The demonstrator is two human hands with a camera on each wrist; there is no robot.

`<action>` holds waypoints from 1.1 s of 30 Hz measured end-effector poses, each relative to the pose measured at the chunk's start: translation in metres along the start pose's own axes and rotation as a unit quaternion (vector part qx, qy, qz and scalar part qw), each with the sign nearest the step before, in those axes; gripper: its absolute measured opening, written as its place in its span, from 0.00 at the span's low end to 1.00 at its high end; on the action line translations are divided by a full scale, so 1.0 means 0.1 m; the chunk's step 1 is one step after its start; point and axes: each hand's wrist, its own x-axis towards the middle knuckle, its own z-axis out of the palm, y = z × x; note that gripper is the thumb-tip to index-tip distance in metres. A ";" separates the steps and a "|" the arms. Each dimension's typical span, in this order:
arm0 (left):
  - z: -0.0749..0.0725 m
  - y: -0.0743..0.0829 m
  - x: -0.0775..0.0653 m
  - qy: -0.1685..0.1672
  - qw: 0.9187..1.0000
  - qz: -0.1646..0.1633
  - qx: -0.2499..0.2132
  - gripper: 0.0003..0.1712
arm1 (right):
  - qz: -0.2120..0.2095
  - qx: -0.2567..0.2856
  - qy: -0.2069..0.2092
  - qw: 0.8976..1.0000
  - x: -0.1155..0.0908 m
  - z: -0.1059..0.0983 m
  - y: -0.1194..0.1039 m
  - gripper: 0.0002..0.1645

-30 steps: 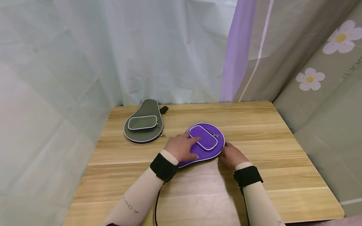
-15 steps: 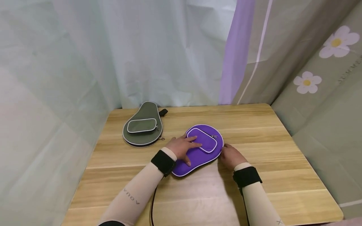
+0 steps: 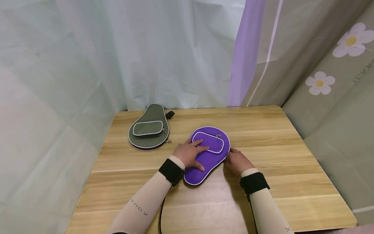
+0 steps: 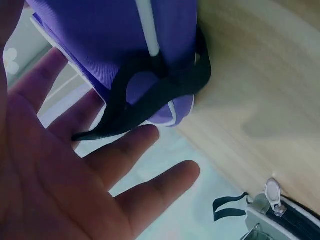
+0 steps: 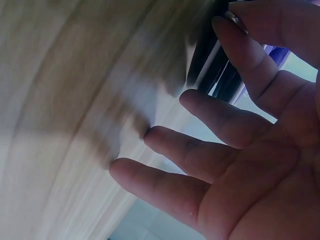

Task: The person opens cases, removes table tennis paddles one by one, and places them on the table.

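A purple table tennis bat case [image 3: 209,160] with white piping lies on the wooden table, narrow end towards me. My left hand [image 3: 187,154] rests on its upper left side with the fingers spread and two fingertips on the front pocket [image 3: 217,143]. In the left wrist view a black strap loop [image 4: 165,95] hangs at the case's end, beside the fingers. At the case's right edge is my right hand [image 3: 239,162]. Its thumb and index finger pinch a small metal zipper pull [image 5: 235,20], mostly hidden between them, while the other fingers [image 5: 155,180] are extended near the tabletop.
A grey-green bat case [image 3: 155,113] with a pocket and a black strap [image 3: 169,114] lies at the back left of the table [image 3: 292,195]. Curtains hang behind and on both sides. A black cable [image 3: 161,214] runs down from the left wrist.
The purple case has turned under my left hand, its narrow end swinging round from the left towards me. My right hand stays at its edge, shifted slightly left.
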 end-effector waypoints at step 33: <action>0.21 0.10 0.09 0.038 0.998 -0.034 -0.045 0.66 | 0.004 0.037 -0.051 0.998 -0.14 0.05 -0.20 0.14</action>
